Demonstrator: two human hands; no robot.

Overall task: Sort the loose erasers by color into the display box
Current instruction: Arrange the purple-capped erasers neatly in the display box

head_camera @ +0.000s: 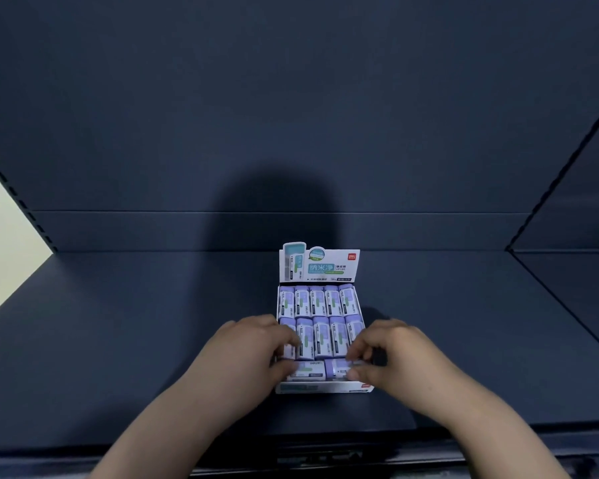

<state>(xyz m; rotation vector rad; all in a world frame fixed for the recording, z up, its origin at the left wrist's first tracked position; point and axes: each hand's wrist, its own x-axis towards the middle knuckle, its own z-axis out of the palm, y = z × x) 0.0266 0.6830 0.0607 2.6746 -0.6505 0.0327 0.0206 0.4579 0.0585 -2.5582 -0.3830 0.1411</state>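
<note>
A white display box (pixel 322 387) with an upright printed header card (pixel 320 266) stands on a dark blue shelf. Two rows of purple-sleeved erasers (pixel 320 302) stand packed inside it. In the front row two erasers lie sideways. My left hand (pixel 256 350) rests at the box's left side, fingers on the left sideways eraser (pixel 308 369). My right hand (pixel 391 354) is at the right side, thumb and fingers pinching the right sideways eraser (pixel 338 368). Both hands hide parts of the box's walls.
The dark blue shelf (pixel 135 340) spreads out on both sides of the box, with a back panel behind. A shelf lip with a label strip (pixel 320 456) runs along the near edge. A pale wall (pixel 4 243) shows at the far left.
</note>
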